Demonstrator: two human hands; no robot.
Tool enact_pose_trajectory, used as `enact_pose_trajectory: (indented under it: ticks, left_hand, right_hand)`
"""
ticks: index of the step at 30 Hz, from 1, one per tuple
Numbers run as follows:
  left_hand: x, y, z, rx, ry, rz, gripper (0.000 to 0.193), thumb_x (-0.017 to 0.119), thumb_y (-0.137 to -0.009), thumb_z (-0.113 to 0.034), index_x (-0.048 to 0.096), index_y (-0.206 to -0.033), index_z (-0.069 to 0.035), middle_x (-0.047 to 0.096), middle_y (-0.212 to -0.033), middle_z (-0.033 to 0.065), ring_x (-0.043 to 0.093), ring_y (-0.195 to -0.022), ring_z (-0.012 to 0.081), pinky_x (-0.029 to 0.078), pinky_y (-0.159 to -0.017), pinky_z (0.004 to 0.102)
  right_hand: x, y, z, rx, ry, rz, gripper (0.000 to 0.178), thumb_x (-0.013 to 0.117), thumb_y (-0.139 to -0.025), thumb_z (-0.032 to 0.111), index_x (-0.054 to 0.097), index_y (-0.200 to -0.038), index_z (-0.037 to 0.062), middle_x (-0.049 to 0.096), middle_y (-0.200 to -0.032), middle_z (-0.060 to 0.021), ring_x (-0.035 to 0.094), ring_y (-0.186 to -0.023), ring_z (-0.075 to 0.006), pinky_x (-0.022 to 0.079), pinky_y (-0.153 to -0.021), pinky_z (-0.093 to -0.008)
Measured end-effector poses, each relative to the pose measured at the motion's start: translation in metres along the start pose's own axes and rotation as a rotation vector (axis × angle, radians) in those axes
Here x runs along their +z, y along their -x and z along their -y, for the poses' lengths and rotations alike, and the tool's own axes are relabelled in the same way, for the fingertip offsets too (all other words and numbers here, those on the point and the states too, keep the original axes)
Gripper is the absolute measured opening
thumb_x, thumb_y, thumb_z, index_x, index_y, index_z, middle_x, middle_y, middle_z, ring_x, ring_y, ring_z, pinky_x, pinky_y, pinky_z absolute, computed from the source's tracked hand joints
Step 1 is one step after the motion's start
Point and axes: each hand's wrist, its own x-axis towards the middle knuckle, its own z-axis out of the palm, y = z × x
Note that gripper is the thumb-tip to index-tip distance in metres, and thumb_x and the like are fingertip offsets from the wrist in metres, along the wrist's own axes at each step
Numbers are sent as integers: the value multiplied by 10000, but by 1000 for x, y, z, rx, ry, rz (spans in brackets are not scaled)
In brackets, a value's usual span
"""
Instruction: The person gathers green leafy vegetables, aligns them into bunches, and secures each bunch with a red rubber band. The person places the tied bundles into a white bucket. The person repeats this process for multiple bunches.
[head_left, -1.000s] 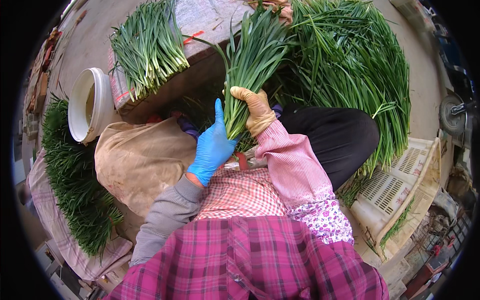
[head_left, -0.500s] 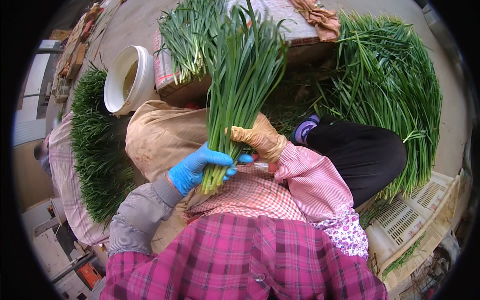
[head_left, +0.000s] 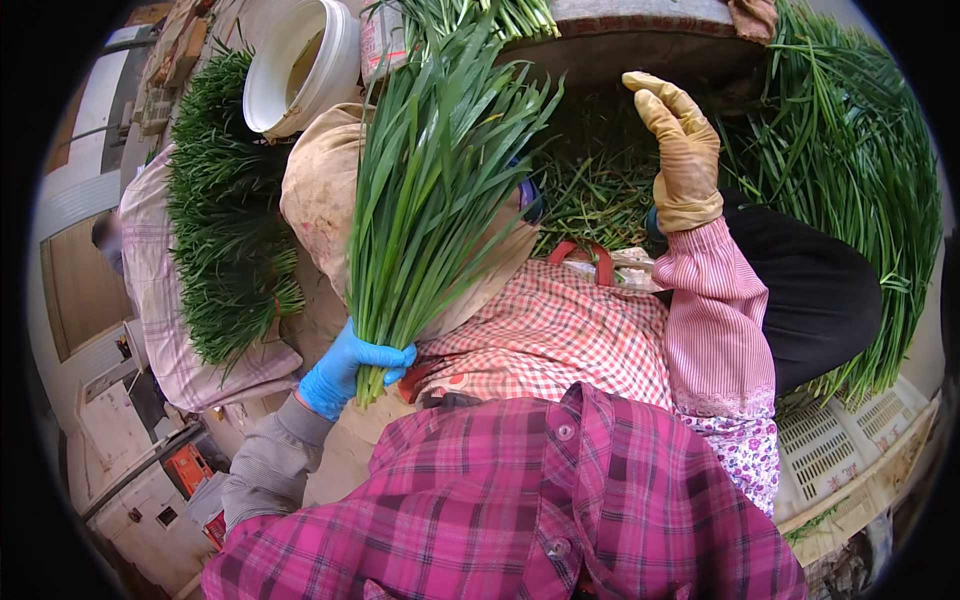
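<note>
Thin blue rubber glove, smooth and slightly shiny, on the left hand (head_left: 345, 372), wrapped round a bunch of green leaves (head_left: 425, 190), sleek and faintly glossy. On the right hand (head_left: 682, 150), a tan glove, matt, creased and stained. Far left, a white plastic bucket (head_left: 300, 62), smooth with a dull sheen. Near, a plaid cloth shirt (head_left: 520, 510), soft and matt; a checked cotton apron (head_left: 550, 330) above it.

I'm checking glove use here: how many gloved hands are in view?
2. The left hand, in a blue glove, grips a bunch of green chives low at its stems. The right hand, in a tan glove, is raised and empty.
</note>
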Motion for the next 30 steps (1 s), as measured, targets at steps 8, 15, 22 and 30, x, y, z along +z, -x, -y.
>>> enact_pose_trajectory:
  ticks: [8, 15, 22, 30]
  left_hand:
    - [-14, -3, 11, -54, -45, 66, 523, 702, -667, 12, 494, -1145, 45, 576, -759, 157, 537, -529, 177, 445, -464, 278]
    - [-19, -8, 14, -75, -57, 84, 591, 714, -648, -22, 481, -1188, 39, 535, -721, 149, 505, -550, 194, 422, -459, 289]
    - [-28, -13, 21, -141, 61, 115, 594, 702, -654, 16, 481, -1205, 18, 537, -767, 157, 505, -585, 199, 416, -455, 296]
    - [-36, -19, 22, -168, 102, 193, 569, 688, -658, 34, 491, -1192, 12, 531, -781, 158, 496, -601, 197, 411, -454, 293]
  right_hand:
    - [61, 25, 15, -456, 942, 271, 257, 754, -734, 248, 717, -984, 206, 657, -1037, 17, 526, -1073, -157, 225, -1020, -381]
    - [73, 24, 9, -528, 1000, 401, 145, 742, -732, 240, 729, -865, 185, 669, -897, 48, 543, -988, -149, 232, -986, -398]
    - [65, 11, -3, -587, 1073, 69, 57, 678, -667, 178, 646, -691, 137, 661, -818, 24, 590, -863, -168, 328, -898, -366]
    - [60, 33, 16, -558, 862, 447, 220, 739, -712, 89, 723, -917, 170, 681, -887, 8, 615, -901, -167, 403, -884, -356]
